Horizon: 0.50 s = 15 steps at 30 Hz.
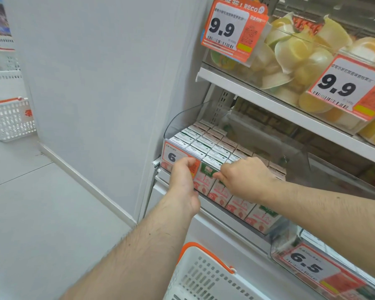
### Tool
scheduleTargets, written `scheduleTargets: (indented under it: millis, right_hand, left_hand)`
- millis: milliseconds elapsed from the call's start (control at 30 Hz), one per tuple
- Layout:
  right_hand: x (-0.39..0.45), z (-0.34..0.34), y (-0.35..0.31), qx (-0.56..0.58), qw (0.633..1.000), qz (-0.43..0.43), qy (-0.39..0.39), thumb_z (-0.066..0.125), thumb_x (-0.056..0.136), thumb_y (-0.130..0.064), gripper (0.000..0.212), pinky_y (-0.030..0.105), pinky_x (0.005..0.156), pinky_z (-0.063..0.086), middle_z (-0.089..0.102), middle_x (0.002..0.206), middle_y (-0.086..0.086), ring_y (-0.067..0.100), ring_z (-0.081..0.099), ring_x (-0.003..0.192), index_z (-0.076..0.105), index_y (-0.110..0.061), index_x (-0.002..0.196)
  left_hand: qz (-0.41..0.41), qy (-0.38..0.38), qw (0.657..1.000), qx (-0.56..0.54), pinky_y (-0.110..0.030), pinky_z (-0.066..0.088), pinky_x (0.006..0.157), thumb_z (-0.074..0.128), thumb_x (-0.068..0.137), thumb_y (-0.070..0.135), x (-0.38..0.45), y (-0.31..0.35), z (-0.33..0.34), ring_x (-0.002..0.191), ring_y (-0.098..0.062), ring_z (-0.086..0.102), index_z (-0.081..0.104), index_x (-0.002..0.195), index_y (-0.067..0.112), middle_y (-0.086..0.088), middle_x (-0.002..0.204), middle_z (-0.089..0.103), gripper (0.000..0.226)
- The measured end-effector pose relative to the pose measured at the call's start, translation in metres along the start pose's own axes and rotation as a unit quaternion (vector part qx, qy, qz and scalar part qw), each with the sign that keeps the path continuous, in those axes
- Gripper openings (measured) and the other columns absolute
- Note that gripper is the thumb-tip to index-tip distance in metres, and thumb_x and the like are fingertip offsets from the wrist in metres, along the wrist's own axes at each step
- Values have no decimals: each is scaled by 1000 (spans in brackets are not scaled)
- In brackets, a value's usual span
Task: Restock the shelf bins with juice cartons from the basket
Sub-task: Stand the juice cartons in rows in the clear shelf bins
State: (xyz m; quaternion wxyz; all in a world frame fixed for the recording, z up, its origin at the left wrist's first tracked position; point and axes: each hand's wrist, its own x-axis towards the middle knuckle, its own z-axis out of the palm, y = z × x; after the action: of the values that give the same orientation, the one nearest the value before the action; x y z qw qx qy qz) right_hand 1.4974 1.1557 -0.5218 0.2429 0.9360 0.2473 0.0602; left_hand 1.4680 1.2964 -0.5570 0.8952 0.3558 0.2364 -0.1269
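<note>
Juice cartons [212, 161] fill the bin [178, 124]; both hands' fingers [188, 163] touch its front.

Only 1 head-worn view looks forward and down, close over the shelf bin [182, 126] front.

Two orange price tags on the upper shelf edge each read "9.9" [222, 29] [337, 87], the left one headed "RECO". My left hand [183, 172] half covers a "6" tag [172, 157] at the bin's front left corner. A carton [207, 171] shows "100%". The lower bin's tag reads "6.5" [305, 263].
</note>
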Motion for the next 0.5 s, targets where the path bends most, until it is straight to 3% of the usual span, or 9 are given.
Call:
scheduleTargets:
  millis: [67, 167, 333, 500]
  right_hand:
    - [-2, 1, -3, 3, 1000, 0, -2, 21, 104, -52, 47, 30, 56, 36, 46, 61, -7, 20, 48, 57, 34, -21, 72]
    - [-5, 4, -7, 5, 1000, -7, -8, 20, 105, -50, 44, 31, 56, 33, 40, 59, -7, 20, 45, 57, 37, -19, 78]
    - [-8, 2, -8, 24, 1000, -15, 3, 21, 105, -49, 43, 32, 61, 36, 60, 74, -1, 23, 49, 63, 40, -18, 83]
    - [-12, -2, -8, 18, 1000, -22, -10, 21, 106, -48, 42, 32, 63, 37, 70, 88, 4, 26, 51, 67, 40, -18, 84]
  left_hand:
    - [-5, 6, 1000, -6, -36, 45, 86, 55, 84, 24, -1, 1, 1, 75, -17, 59, 54, 89, 21, 3, 66, 63, 6]
    - [-4, 14, 1000, -15, -31, 38, 62, 54, 86, 24, -4, 2, 1, 78, -17, 57, 52, 95, 20, -4, 87, 60, 11]
    - [-2, 18, 1000, 0, -26, 34, 52, 52, 91, 20, -15, 3, 8, 62, -12, 51, 51, 93, 18, -2, 75, 55, 2]
    - [-3, 38, 999, -9, -27, 37, 55, 55, 92, 21, -18, 4, 11, 58, -9, 43, 50, 82, 19, -1, 72, 49, 11]
